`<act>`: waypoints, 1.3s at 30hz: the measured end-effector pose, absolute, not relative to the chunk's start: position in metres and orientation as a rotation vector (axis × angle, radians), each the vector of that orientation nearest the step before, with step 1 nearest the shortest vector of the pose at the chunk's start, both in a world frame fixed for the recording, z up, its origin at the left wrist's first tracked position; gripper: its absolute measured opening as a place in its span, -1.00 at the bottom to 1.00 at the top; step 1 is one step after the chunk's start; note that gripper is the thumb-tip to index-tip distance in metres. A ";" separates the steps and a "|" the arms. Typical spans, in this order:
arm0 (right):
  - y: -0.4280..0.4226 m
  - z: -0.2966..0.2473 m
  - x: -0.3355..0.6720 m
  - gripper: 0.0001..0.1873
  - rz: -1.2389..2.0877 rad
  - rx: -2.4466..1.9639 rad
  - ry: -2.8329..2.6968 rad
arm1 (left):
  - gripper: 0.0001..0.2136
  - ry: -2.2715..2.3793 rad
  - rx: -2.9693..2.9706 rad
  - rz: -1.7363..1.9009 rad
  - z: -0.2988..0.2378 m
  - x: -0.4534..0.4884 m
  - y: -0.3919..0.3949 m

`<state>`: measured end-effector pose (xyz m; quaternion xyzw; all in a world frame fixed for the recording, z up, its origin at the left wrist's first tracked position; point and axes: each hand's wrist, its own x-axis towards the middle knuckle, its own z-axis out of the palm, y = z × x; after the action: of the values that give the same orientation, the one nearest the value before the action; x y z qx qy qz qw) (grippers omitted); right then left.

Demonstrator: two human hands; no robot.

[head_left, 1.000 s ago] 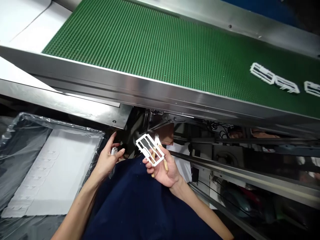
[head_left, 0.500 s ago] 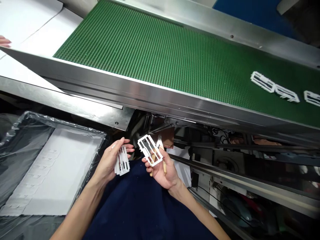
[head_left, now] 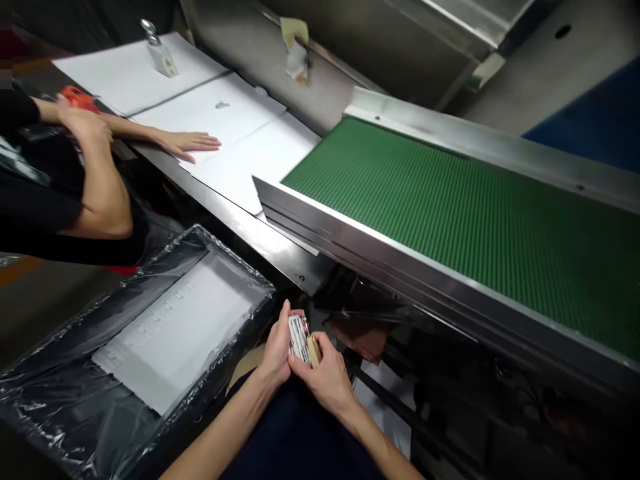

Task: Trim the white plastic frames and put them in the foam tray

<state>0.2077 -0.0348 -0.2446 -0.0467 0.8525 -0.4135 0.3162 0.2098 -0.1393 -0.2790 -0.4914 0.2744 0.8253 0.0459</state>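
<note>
Both my hands meet low in the picture, just over my dark blue lap. My left hand (head_left: 277,350) and my right hand (head_left: 324,375) press together a small stack of white plastic frame parts (head_left: 299,337), held on edge between the fingers. A wooden-handled tool (head_left: 313,349) also sits in my right hand, its tan handle showing beside the stack. The green conveyor belt (head_left: 465,220) runs above and to the right of my hands.
A bin lined with clear plastic (head_left: 60,373) holds a white sheet (head_left: 180,327) at the left. A co-worker's arm (head_left: 100,173) and hand (head_left: 187,143) rest on white sheets (head_left: 235,120) on the steel table. Dark machine parts lie under the belt.
My hands have come together, joining the two white frames into one stack. The view has swung left: the co-worker has come into view and the white parts on the belt have gone out of it.
</note>
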 end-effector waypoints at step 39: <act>-0.140 -0.417 0.044 -0.42 -0.595 -1.136 3.058 | -0.57 3.166 -1.112 1.642 -0.361 -0.031 -0.443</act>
<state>0.0437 -0.1404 -0.4173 -0.3413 0.9187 -0.1788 -0.0870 -0.0308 -0.4428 -0.3614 -0.2845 0.8104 0.4202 -0.2929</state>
